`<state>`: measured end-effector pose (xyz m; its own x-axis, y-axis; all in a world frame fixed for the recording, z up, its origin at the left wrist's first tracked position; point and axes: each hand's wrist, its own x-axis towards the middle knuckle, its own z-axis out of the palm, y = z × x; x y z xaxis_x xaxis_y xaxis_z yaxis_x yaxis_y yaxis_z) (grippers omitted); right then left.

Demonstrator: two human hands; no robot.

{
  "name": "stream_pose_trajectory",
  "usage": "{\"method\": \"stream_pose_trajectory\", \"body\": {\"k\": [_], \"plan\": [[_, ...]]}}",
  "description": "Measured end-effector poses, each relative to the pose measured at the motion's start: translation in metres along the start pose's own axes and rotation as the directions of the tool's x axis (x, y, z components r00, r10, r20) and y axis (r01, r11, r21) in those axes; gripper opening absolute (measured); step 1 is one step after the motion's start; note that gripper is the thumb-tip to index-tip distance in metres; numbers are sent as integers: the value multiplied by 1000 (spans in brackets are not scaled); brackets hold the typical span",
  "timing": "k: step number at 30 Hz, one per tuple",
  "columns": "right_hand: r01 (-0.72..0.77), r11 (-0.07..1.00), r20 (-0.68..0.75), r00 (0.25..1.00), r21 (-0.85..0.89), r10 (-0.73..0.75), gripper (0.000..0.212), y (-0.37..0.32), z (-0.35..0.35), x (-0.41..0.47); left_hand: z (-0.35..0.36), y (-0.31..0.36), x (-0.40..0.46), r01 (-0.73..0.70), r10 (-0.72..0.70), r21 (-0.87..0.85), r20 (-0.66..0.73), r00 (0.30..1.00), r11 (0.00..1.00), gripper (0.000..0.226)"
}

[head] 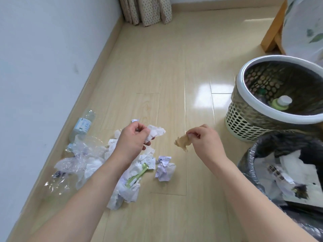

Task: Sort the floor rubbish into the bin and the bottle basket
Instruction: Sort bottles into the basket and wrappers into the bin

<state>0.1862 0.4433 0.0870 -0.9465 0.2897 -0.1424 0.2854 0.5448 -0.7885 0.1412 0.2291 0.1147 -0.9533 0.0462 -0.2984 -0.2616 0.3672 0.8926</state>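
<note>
My left hand [133, 138] grips a crumpled white paper [156, 132] above a heap of rubbish [132, 173] on the floor. My right hand [204, 138] pinches a crumpled brown scrap [181, 142] in the air, left of the bin. The heap holds white paper balls, a green wrapper [138, 175] and clear plastic wrap [78, 159]. A clear plastic bottle [83, 125] with a pale blue label lies by the wall. The perforated bottle basket [248, 117] at the right holds a bottle [281, 103]. The bin [251, 165], lined with a dark bag, stands at the lower right with paper inside.
A white wall and skirting board [83, 102] run along the left. Folded patterned cushions [146, 11] lean in the far corner. A wooden furniture leg [272, 30] and a hanging cloth stand at the far right. Bare wooden floor [166, 58] stretches beyond the heap.
</note>
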Motion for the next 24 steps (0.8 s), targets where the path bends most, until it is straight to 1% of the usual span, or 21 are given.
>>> {"method": "stream_pose_trajectory", "body": {"k": [4,6,9,12,15,18,21,23,24], "plan": [[-99,995,18,995,25,99,18,3,-45,20,19,27,2,-69,71,62,-24,997,996,13],[-122,991,-4,992,52,123,18,8,-76,27,37,44,0,-86,87,57,-7,996,995,13],[-151,982,-88,983,110,161,16,21,-121,25,72,71,-5,-101,101,-4,128,987,995,11],[-214,970,-162,960,112,230,14,42,-163,18,115,93,-14,-112,117,-32,289,950,993,6],[-304,952,-216,927,42,305,7,66,-208,5,167,111,-26,-137,137,-31,420,897,990,8],[-392,919,-271,891,-51,365,9,85,-241,-9,221,120,-43,-189,165,-14,550,819,982,10],[-494,854,-275,854,-162,442,12,103,-261,-18,269,116,-59,-259,140,102,626,767,960,10],[-550,809,-266,828,-208,494,14,114,-269,-21,295,108,-66,-314,70,244,678,732,918,18],[-567,791,-248,820,-230,515,17,118,-270,-21,302,104,-68,-352,21,325,707,707,878,23]]}}
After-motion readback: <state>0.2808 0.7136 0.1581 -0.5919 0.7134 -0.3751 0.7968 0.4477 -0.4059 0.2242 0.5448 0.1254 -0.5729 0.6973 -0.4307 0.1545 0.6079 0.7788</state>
